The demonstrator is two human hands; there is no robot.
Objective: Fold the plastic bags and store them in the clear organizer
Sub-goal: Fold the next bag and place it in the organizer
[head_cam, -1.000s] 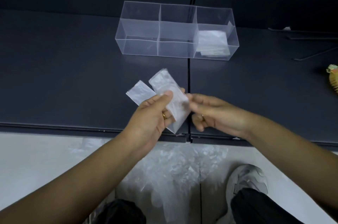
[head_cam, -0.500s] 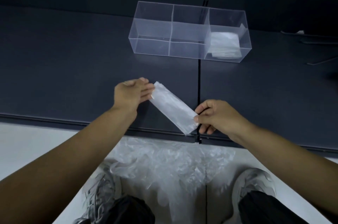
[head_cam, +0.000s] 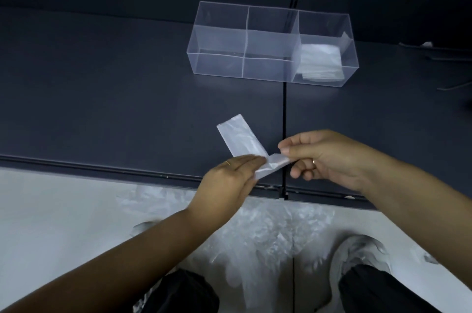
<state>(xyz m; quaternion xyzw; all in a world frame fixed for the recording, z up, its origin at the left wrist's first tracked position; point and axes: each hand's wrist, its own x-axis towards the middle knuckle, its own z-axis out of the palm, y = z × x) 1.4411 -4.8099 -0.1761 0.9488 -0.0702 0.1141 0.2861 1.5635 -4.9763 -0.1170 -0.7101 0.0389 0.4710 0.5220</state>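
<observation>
A narrow folded strip of clear plastic bag (head_cam: 240, 137) lies on the dark shelf near its front edge. My left hand (head_cam: 229, 179) presses flat with straight fingers on the strip's near part. My right hand (head_cam: 321, 156) pinches the strip's near end and has turned it up and over to the right. The clear organizer (head_cam: 219, 39) stands further back, with three compartments. Its right compartment holds folded plastic bags (head_cam: 320, 62); the left and middle ones hold nothing.
The dark shelf (head_cam: 102, 98) has a vertical seam right of the strip. A heap of loose plastic bags (head_cam: 258, 233) lies on the pale floor below the shelf edge, between my shoes. Thin dark rods (head_cam: 434, 54) lie at the far right.
My left hand moved from the strip's far end to its near part and lies flat on it. My right hand lifted the near end and folded it to the right.
</observation>
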